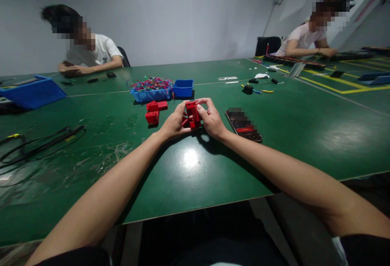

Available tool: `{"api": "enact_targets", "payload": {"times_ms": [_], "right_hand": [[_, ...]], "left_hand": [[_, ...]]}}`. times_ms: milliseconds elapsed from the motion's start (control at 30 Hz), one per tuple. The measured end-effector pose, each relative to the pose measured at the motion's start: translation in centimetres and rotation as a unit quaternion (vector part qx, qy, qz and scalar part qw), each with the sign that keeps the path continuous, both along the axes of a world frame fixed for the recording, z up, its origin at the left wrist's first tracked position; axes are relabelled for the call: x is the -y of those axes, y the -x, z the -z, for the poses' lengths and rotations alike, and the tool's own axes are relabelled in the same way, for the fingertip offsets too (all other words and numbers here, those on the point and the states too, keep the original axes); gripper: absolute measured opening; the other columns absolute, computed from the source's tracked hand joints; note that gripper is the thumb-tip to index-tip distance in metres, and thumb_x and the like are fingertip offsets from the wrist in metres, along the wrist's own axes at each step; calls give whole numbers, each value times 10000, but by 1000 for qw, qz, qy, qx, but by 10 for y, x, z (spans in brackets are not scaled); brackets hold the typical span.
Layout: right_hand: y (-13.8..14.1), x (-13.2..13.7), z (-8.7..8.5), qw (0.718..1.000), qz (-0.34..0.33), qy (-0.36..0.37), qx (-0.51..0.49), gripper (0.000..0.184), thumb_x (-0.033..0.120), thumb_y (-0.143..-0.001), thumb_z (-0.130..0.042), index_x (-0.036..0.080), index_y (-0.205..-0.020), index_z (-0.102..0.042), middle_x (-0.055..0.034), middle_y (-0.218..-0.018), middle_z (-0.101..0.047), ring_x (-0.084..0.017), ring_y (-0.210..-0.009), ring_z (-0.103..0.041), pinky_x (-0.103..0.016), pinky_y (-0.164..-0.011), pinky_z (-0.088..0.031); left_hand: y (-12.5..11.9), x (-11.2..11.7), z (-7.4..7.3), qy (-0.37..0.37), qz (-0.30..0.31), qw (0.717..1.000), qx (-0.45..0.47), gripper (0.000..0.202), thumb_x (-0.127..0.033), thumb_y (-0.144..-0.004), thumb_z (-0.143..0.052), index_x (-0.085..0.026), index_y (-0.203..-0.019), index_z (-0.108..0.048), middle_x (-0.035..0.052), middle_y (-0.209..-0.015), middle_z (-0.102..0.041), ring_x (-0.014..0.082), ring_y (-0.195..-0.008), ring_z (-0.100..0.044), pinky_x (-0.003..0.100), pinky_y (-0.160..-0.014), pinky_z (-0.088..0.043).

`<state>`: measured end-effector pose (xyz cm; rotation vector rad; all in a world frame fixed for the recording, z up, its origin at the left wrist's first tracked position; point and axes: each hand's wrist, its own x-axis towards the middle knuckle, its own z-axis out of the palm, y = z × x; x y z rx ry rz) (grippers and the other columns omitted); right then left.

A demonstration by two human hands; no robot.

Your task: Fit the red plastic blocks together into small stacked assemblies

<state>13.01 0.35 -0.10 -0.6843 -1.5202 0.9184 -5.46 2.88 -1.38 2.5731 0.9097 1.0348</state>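
A red part (194,113) is grasped by both the left hand (175,122) and the right hand (212,119) (whether it is one piece or several cannot be told), in front of the wire-filled bin (152,95) and to its right. Loose red blocks (152,117) are seen just in front of that bin; a phone (243,128) is set farther to its right. By uneven pressure from either hand, the part could be twisted loose and dropped onto the table (292,136).
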Motion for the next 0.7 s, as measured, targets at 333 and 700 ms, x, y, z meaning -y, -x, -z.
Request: {"api": "enact_targets", "payload": {"times_ms": [333, 700], "right_hand": [[3, 0, 3, 999, 24, -45, 5, 344, 567, -933, -514, 259, -1082, -477, -67, -1267, -482, -90, -734, -645, -284, -681, -601], [3, 4, -2, 998, 36, -46, 32, 373, 600, -930, -496, 259, -1081, -477, -77, -1272, -461, -97, -744, -626, -289, -673, -585]], "left_hand": [[1, -3, 3, -15, 0, 1000, 1, 990, -443, -746, -769, -212, -1514, -188, 216, -1510, -373, 355, -1342, -509, 488, -1052, -509], [1, -3, 3, 1, 1, 1000, 8, 995, -432, -735, -774, -221, -1520, -201, 216, -1520, -372, 331, -1275, -571, 462, -1000, -545]]}}
